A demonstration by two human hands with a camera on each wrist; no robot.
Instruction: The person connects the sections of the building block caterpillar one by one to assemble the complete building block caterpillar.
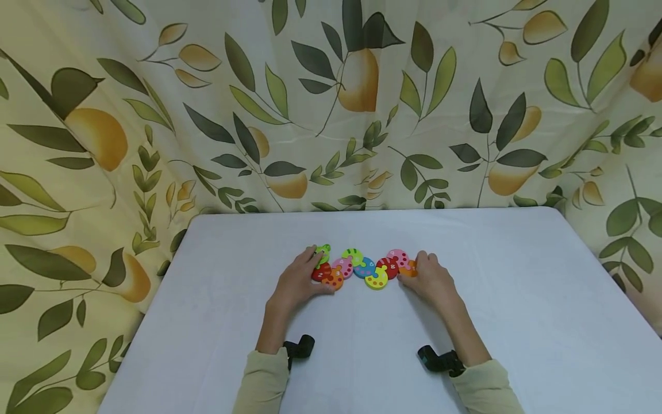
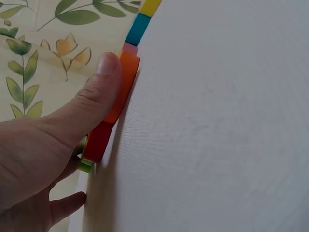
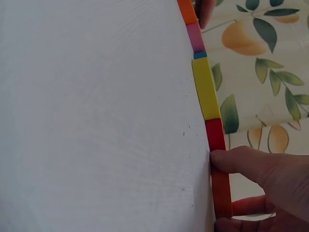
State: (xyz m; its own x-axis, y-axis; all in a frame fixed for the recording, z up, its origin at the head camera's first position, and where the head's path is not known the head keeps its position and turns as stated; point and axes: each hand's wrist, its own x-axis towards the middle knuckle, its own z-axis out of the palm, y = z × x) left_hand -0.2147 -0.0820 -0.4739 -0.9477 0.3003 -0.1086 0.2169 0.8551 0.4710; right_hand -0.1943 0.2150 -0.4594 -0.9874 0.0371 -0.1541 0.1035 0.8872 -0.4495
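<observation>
A row of joined, numbered round puzzle pieces [image 1: 364,268] in several colours lies flat on the white table, winding like a caterpillar. At its left end is a green head piece [image 1: 323,251]. My left hand [image 1: 295,283] holds that end, its thumb against the edge of the orange piece [image 2: 126,84] beside the red one [image 2: 99,142], its other fingers on the far side. An orange piece [image 1: 408,268] at the right end is between the thumb and fingers of my right hand [image 1: 435,283]. The yellow piece [image 3: 206,89] shows in the right wrist view.
The white table [image 1: 357,351] extends on all sides of the pieces. Behind it hangs a curtain [image 1: 331,144] with a fruit and leaf print. Black wrist cameras [image 1: 301,348] are strapped at both sleeves.
</observation>
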